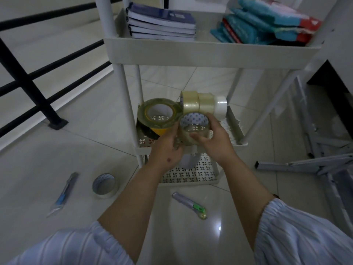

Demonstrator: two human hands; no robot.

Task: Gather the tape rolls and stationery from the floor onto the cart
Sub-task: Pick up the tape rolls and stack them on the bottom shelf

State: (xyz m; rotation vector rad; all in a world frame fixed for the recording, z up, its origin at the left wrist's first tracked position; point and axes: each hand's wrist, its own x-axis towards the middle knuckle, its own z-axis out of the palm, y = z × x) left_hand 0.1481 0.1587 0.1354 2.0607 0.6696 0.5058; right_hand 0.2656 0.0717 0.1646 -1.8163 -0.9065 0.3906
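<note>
A white three-tier cart (191, 52) stands in front of me. My left hand (168, 148) and my right hand (214, 138) together grip a clear tape roll (193, 131) with a patterned core, over the middle shelf. On that shelf a large greenish roll (160, 113) rests on a black-and-yellow roll (150, 131). Behind them stand three rolls on edge, two clear (197, 103) and one white (220, 107). On the floor lie another tape roll (104, 185), a blue utility knife (64, 194) and a green utility knife (191, 204).
The top shelf holds a stack of blue notebooks (162, 23) and teal and red packets (267, 25). A black railing (28, 81) runs along the left. Folded grey metal frames (305, 163) lie on the floor at the right. The bottom shelf (191, 175) is perforated.
</note>
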